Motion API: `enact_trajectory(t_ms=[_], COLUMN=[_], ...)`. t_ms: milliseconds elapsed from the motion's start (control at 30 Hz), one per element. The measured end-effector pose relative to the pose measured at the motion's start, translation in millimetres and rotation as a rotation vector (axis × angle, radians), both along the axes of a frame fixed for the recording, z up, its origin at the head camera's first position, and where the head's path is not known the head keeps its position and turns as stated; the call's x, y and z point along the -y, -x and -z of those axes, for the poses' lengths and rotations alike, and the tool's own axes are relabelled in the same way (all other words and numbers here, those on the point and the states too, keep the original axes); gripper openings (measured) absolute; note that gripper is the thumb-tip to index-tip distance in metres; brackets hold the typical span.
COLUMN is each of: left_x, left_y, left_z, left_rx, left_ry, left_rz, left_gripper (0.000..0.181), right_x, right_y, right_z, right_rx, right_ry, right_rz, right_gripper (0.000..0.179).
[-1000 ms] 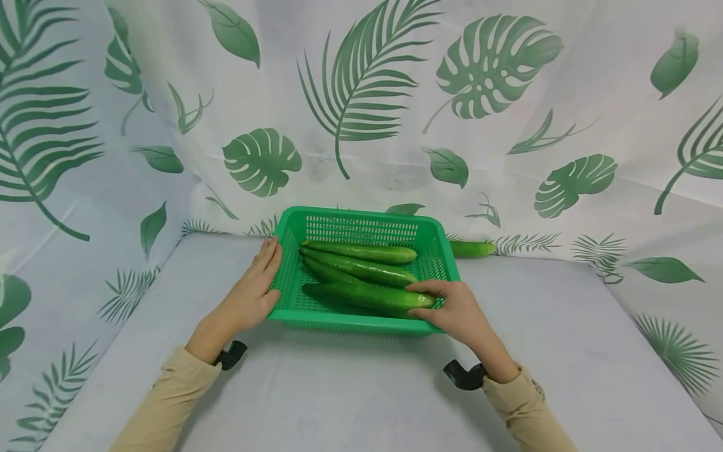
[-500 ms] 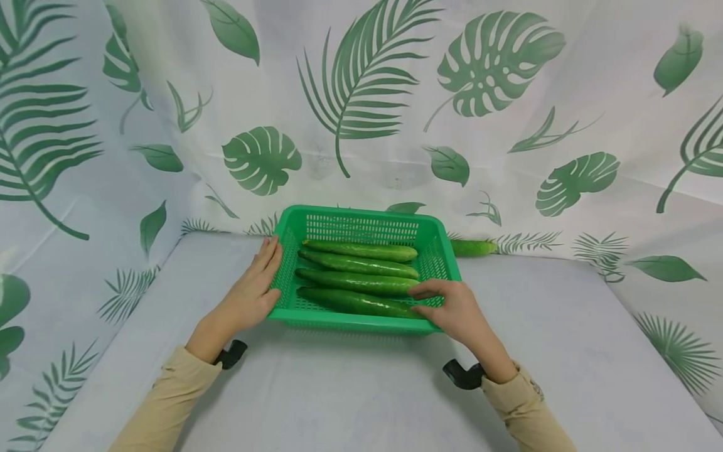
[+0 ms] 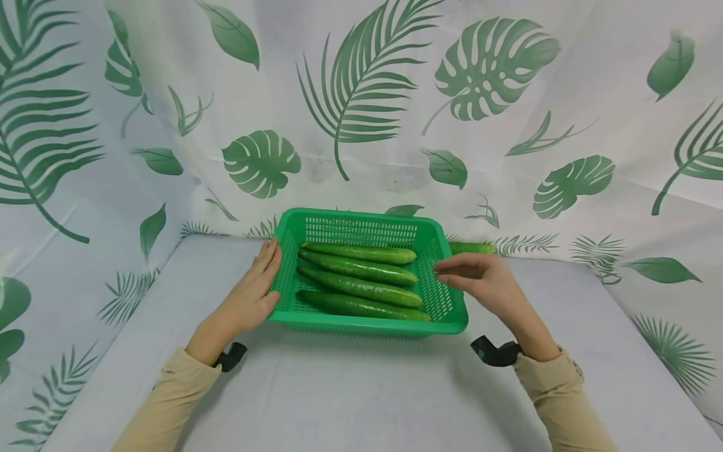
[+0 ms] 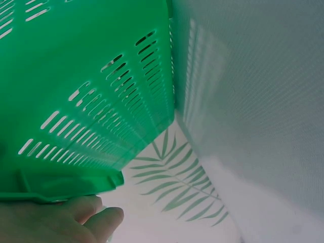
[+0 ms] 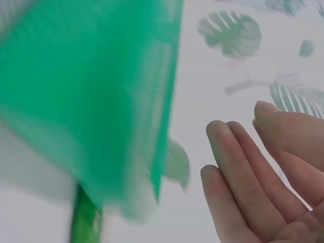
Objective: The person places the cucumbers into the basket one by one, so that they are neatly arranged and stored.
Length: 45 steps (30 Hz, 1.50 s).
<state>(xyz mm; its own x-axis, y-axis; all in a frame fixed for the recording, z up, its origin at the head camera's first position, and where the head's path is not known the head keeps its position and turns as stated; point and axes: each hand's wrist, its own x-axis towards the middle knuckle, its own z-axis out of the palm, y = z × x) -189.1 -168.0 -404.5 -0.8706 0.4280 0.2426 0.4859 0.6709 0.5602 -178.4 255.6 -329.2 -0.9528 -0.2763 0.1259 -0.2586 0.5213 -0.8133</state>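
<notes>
Several cucumbers (image 3: 361, 287) lie side by side, crosswise, in a green plastic basket (image 3: 361, 324) with slotted walls. My left hand (image 3: 248, 295) rests against the basket's left rim with its fingers straight; the left wrist view shows that hand (image 4: 55, 223) along the rim, beside the slotted wall. Over the right rim hovers my right hand (image 3: 488, 285), apart from the cucumbers, with nothing in it. The right wrist view has the same hand (image 5: 258, 187) with fingers extended and the basket (image 5: 86, 96) blurred beside it. Another cucumber (image 3: 473, 248) lies behind the basket, its left part hidden.
A white table (image 3: 350, 389) carries the basket close to its back edge. Behind and to the left hangs a white curtain (image 3: 384, 169) printed with green leaves. Each wrist wears a black camera mount (image 3: 496, 351).
The third cucumber was straightened beside the others. My right hand has let go inside the basket and moved right and up, over the right rim. The left hand has stayed put.
</notes>
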Motion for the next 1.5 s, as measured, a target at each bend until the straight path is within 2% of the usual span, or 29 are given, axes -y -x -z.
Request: enact_trajectory(t_ms=[67,167,267,433,500,600,733,833,967,1100,1267,1500], left_x=[0.4,0.7,0.5,0.1,0.1,-0.4,-2.1,-3.4,-4.6,-3.9,-1.8,-0.3], left_y=[-0.3,-0.4,-0.9,-2.2,-2.2,-2.7,-3.8,-4.4,-5.1,-4.8,-4.0,-2.2], left_z=[-0.1,0.1,0.7,1.7,1.8,1.2,0.3,0.1,0.0,0.0,-0.9,-2.4], left_rx=[0.001,0.001,0.007,0.009,0.004,0.0,0.0,0.0,-0.009,-0.013,-0.014,0.005], left_ry=[-0.002,-0.001,0.0,-0.001,0.0,0.0,-0.003,-0.005,-0.009,-0.007,-0.005,-0.002], left_rz=[-0.001,0.0,0.0,-0.001,-0.001,0.0,0.001,0.002,0.002,0.0,-0.001,-0.007], left_gripper=[0.072,0.072,0.072,0.074,0.074,0.073,0.073,0.073,0.073,0.073,0.072,0.072], right_x=[-12.2,-34.2,-57.8,-84.2,-89.6,-94.8,-100.3,-104.3,-106.2,-105.6,-108.0,-125.3], right_y=[8.7,27.6,49.8,80.8,90.5,102.0,112.6,116.9,117.0,114.2,108.7,88.9], right_z=[-8.6,-12.1,-5.3,15.7,26.3,43.7,65.4,77.5,85.6,85.9,85.9,92.4], right_rx=[-0.021,-0.086,-0.139,-0.119,-0.105,-0.075,0.016,0.035,-0.026,-0.019,0.071,0.137], right_ry=[0.01,0.034,0.068,0.135,0.11,0.013,-0.128,-0.238,-0.345,-0.343,-0.333,-0.243], right_rz=[0.044,0.118,0.197,0.326,0.355,0.379,0.345,0.302,0.27,0.241,0.196,0.202], right_gripper=[0.031,0.031,0.033,0.037,0.036,0.036,0.042,0.045,0.046,0.047,0.048,0.05])
